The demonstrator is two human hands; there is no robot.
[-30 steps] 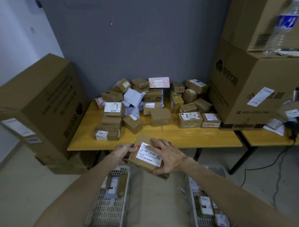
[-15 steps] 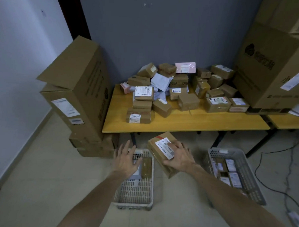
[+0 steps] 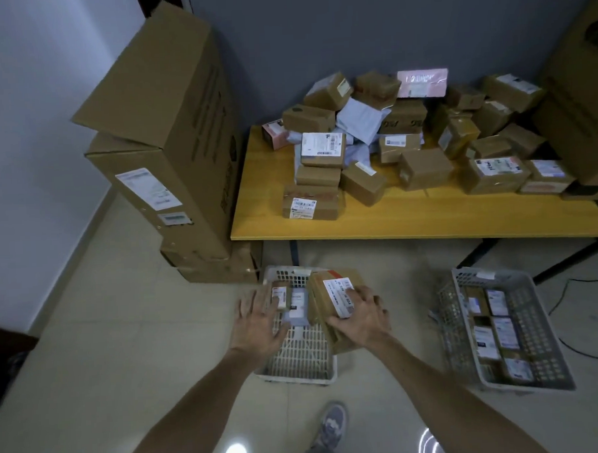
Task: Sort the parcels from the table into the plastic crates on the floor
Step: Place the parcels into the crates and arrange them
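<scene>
Grey wall is backing a pale tiled floor. A yellow table is standing at 1 o'clock, and tall cartons are leaning together at 10 o'clock. A pile of parcels is crowding the table's far half, so most of the sorting looks undone.

Step in hand, as I judge it: one parcel is going into a crate.
- The right hand is gripping a brown labelled parcel, with its fingers lying over the label face. It is holding the parcel tilted over the right side of the left crate, at 6 o'clock from the table's front edge. Whether the parcel is touching the crate, I cannot tell.
- The left hand is working apart from the right. Its fingers are spread and straight, reaching over the crate's left side toward a small box inside. Contact is unclear.

Containers:
- The left crate is carrying the small box at its 11 o'clock corner and a pale mailer just beside it. The near half is showing bare lattice.
- The right crate, at 4 o'clock and well apart, is holding two rows of labelled parcels that nearly cover its bottom.

Next move, likely: levelling the parcel and lowering it into the bare near half. It looks broad for that crate, so the left hand is probably needing to shift the small box aside first.
</scene>
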